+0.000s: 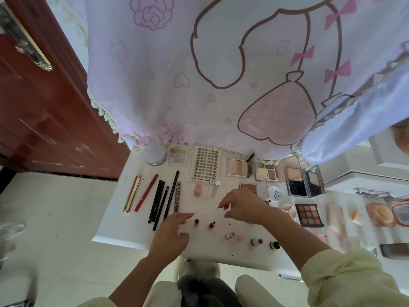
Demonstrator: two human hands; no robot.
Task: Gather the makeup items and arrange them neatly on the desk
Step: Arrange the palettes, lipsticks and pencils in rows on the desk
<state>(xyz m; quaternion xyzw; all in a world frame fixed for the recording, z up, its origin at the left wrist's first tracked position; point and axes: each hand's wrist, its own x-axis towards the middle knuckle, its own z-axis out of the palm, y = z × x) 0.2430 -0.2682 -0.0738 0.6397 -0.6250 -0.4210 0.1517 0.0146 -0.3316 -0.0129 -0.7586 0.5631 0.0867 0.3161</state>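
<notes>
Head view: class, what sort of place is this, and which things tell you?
Likely a bedroom or dressing corner at home: a white desk laid with a palette and pencils, a cartoon curtain hanging behind it, and a wooden door to the left.

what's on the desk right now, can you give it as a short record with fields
surface: white desk, cloth hanging behind it
left side: gold tube, red pencil, black pencils lying side by side
back row: round jar, pale palette, lash sheet, open compact
front: small red bottles standing upright
right side: brown palette
left hand: fingers relaxed, holds nothing, next to the small red bottles
right hand: fingers loosely curled above the desk, holds nothing
</notes>
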